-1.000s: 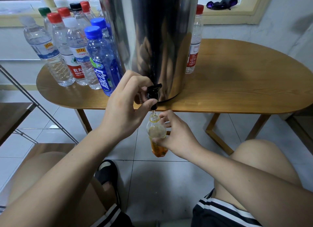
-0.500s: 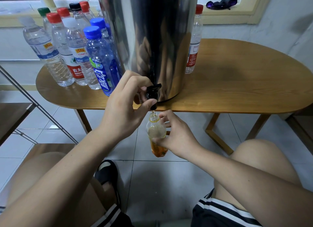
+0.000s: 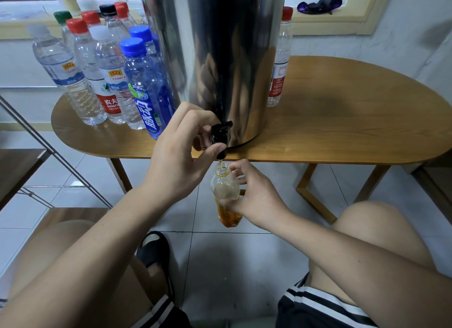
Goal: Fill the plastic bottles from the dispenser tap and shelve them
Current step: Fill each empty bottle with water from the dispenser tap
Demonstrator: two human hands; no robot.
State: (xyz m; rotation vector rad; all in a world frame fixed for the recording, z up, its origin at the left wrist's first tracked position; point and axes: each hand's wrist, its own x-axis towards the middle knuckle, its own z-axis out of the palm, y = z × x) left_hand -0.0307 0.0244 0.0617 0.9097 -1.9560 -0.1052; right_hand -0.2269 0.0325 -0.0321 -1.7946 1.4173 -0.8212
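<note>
A tall steel dispenser stands on the oval wooden table, its black tap jutting over the front edge. My left hand grips the tap, thumb under its lever. Below the spout, a thin stream runs into a small uncapped bottle with an orange label. My right hand holds that bottle by its body, upright, just under the table edge.
Several capped bottles stand left of the dispenser, the nearest a blue one. One red-capped bottle stands on its right. A metal-framed shelf is at the left. My knees and a black sandal are below, over tiled floor.
Both hands stay in place at the tap and the bottle. The view has shifted only slightly.
</note>
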